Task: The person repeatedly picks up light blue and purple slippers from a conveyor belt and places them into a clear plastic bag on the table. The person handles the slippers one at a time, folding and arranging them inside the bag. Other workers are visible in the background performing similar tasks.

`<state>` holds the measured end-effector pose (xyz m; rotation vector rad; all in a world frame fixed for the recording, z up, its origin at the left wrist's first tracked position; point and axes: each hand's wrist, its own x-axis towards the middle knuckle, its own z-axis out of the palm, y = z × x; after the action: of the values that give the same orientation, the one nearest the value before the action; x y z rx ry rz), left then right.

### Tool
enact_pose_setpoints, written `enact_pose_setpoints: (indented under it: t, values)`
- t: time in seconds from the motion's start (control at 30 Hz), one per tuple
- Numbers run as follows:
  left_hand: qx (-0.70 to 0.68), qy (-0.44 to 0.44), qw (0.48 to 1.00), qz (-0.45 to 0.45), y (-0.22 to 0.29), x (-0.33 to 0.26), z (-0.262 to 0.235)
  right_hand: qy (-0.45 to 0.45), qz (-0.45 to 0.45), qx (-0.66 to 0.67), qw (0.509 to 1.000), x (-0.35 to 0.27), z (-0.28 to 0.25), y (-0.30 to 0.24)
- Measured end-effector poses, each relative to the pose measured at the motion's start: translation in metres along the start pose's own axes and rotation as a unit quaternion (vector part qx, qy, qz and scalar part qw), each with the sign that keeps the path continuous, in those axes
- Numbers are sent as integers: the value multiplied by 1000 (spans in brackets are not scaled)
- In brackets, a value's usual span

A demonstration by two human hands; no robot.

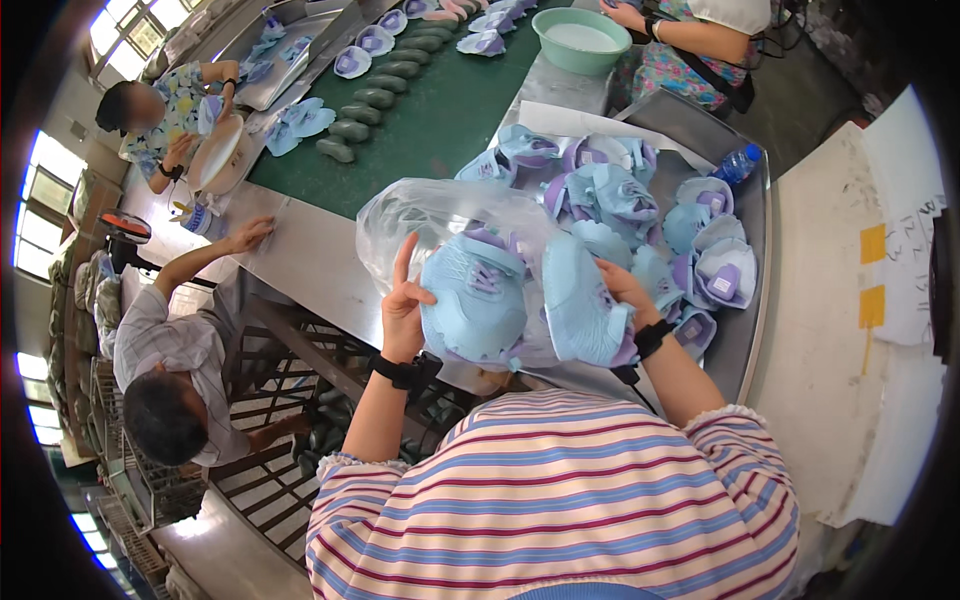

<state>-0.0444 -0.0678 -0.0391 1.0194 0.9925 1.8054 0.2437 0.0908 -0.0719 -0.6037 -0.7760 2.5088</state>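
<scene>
Left hand (403,305) and right hand (622,293) each grip a light-blue shoe upper (478,297) inside a clear plastic bag (420,215); beyond the bag, many uppers (640,205) lie unbagged on the tabletop (745,340).

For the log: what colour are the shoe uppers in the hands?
Light blue uppers with purple trim, seen in the head view.

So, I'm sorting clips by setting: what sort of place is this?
Probably a shoe factory line: light-blue shoe uppers piled on a metal tray, dark shoe lasts along a green belt, other workers seated alongside.
</scene>
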Motion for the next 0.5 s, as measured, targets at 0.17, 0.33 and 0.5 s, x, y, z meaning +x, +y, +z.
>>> enact_pose_setpoints:
  t: [0.17,0.33,0.5]
  values:
    - [-275,-52,952,-122,-20,12,12,18,8,-10,1000,25,19,16]
    - [-427,-2,842,-329,-47,17,-9,46,-21,-39,998,18,25,-8]
    - [-352,-49,870,-342,-33,22,5,11,-8,-62,998,13,20,-21]
